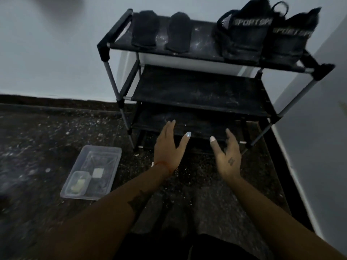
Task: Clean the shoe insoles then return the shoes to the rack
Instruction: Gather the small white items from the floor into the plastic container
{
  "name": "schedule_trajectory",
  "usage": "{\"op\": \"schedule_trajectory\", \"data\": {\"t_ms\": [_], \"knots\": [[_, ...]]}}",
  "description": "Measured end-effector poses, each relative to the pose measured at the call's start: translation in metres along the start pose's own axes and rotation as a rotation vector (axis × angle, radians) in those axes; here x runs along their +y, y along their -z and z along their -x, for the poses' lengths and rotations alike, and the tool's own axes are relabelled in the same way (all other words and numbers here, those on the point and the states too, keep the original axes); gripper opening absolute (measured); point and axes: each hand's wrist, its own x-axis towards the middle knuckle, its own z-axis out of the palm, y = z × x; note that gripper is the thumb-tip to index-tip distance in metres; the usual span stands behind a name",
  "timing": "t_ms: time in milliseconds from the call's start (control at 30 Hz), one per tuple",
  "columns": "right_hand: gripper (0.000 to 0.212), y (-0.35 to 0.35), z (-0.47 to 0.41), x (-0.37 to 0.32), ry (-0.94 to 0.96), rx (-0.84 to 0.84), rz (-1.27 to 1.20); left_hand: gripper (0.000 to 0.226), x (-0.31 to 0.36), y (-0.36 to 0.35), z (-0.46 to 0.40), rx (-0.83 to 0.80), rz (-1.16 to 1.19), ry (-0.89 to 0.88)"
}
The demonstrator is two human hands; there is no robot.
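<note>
Before the shoe rack, low over a speckled dark floor (47,139): two bare hands reach forward, neither holding anything.
Left hand (168,145): grip wide, fingers straight and thumb spread, held in front of the rack's lowest tier; a red thread circles the wrist.
Right hand (228,156): grip wide, fingers loosely extended, palm turned inward, level with the left hand and apart from it.
Rack (120,30): black three-tier frame with grey poles, set against a pale wall (47,44) in a corner; the fabric shelves look dusty.
Insoles (144,30): two dark insoles lie flat side by side on the left half of the top shelf.
Shoes (246,32): a black pair lettered "SPORT" stands on the right half of the same shelf, the two just beside each other.
Tray (112,152): clear plastic, on the floor left of the rack, holding a smaller clear tub (78,182) with something yellowish inside and a pale square piece beside it.
</note>
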Motion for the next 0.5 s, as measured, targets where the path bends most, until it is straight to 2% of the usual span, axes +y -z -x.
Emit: {"op": "schedule_trajectory", "data": {"t_ms": [267, 500], "knots": [[0.071, -0.082, -0.008, 0.09, -0.09, -0.278, 0.188, 0.072, -0.123, -0.016, -0.021, -0.022, -0.107, 0.18], [0.07, -0.157, -0.037, 0.158, -0.097, -0.402, 0.33, 0.076, -0.225, -0.044, -0.044, -0.04, -0.135, 0.284]]}}
